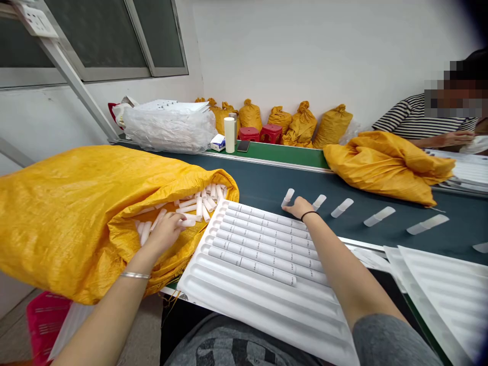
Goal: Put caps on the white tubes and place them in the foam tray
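My left hand (165, 231) reaches into the mouth of a big yellow woven sack (76, 213) full of small white tubes (198, 203); its fingers curl around tubes near the opening. My right hand (299, 207) rests at the far edge of a white grooved tray (259, 295), its fingers bent down over the dark conveyor belt (267, 183) next to a white tube (287, 196) lying there. Several rows of tubes (263, 239) fill the tray's far grooves; the near grooves hold nothing.
More tubes (379, 216) lie spaced along the belt to the right. A second yellow sack (385, 162) sits on the belt, with a person in a striped shirt (415, 119) behind it. Stacked trays (442, 290) are at right, bagged trays (168, 127) at back left.
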Demonstrator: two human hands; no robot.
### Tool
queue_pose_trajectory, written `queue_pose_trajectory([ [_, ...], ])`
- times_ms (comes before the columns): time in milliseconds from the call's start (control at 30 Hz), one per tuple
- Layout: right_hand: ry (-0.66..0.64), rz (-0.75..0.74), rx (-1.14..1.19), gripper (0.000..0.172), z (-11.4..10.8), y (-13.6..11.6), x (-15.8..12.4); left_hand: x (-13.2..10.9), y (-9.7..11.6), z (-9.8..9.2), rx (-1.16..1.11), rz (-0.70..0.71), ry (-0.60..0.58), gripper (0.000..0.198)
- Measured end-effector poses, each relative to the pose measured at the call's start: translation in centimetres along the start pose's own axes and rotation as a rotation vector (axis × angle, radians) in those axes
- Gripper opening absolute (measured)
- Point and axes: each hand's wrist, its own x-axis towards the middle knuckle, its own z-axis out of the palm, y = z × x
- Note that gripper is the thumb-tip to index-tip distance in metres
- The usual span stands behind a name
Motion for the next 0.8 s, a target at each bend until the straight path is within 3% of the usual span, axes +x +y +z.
queue_pose_trajectory([
  [100,-0.023,-0.136,0.016,0.019,-0.3,0.0,-5.4,-1.6,2.6,-0.2,-0.235,0.122,0.080,0.032],
  [200,-0.161,-0.323,0.043,0.018,1.3,0.3,-12.6,-3.3,5.2,0.2,-0.651,0.201,0.192,0.030],
  [267,-0.203,-0.408,-0.011,0.009,2.8,0.7,-16.5,-4.1,6.7,0.8,-0.827,0.209,0.191,0.028],
  [333,-0.160,-0.454,-0.058,0.011,3.9,1.1,-18.9,-4.6,8.2,1.3,-0.876,0.215,0.138,0.028],
  [467,-0.049,-0.396,0.093,0.013,3.2,1.5,-19.6,-5.3,11.1,1.7,-0.780,0.301,-0.013,0.026],
  [567,-0.040,-0.358,0.483,0.017,1.6,0.9,-19.3,-5.8,13.3,1.7,-0.689,0.426,-0.100,0.030],
  [667,-0.029,-0.468,0.814,0.022,0.4,0.0,-19.2,-6.2,14.9,1.7,-0.642,0.560,-0.111,0.032],
  [800,0.131,-0.669,0.697,0.025,-0.7,-0.9,-19.0,-6.5,15.4,1.1,-0.567,0.625,-0.030,0.034],
])
